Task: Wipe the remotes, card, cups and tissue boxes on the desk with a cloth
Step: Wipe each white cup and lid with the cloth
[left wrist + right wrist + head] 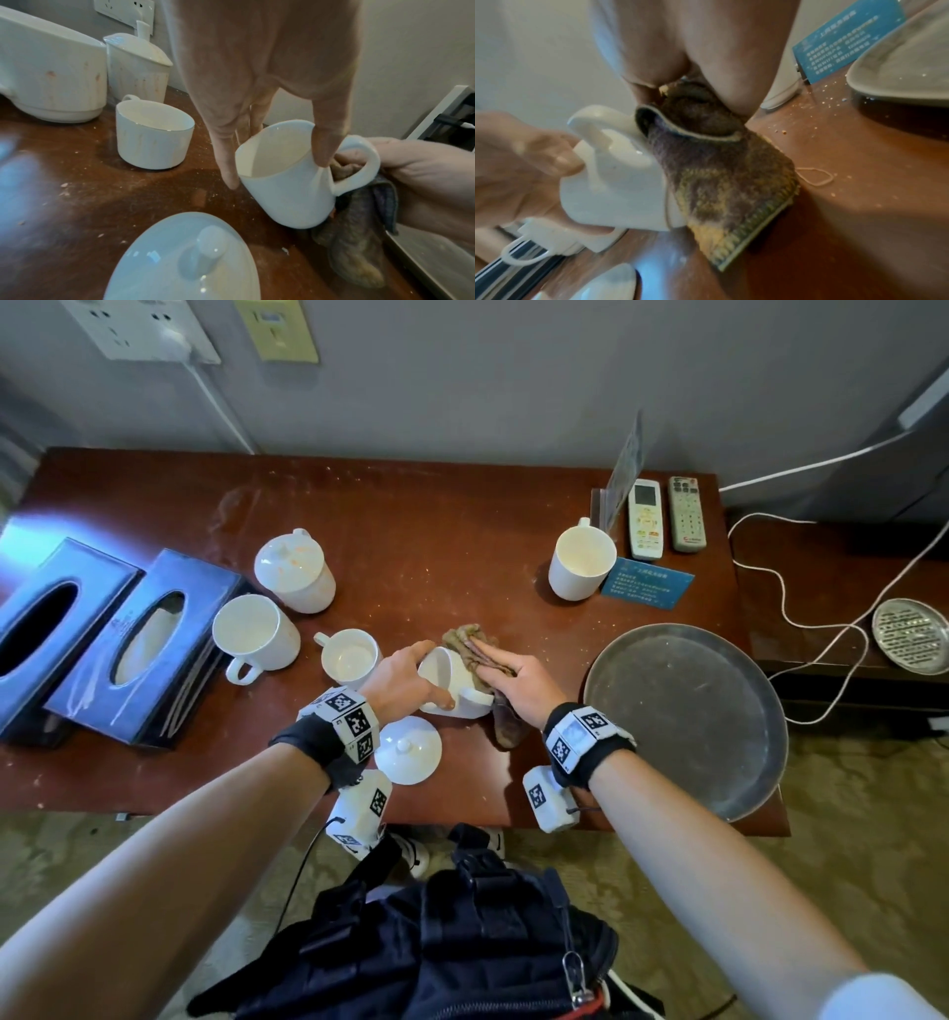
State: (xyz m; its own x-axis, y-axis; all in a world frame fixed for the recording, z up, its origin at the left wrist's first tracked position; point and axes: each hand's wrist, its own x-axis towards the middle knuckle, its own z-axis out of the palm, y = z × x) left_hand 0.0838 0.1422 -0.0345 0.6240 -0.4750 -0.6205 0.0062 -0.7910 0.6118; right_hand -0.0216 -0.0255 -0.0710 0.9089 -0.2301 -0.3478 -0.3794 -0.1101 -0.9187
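1. the tilted cup [285, 194] sits mid-desk, left hand [405, 677] gripping its rim.
2. right hand [518, 680], fingers flat, presses the cloth [721, 174] on its side; too hard and the cup may slip.
3. a slip could knock the lid [408, 749] just beside it.

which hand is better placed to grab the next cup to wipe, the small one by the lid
Left. The left hand grips the tilted cup right beside the small cup. The right hand presses the cloth on the far side.
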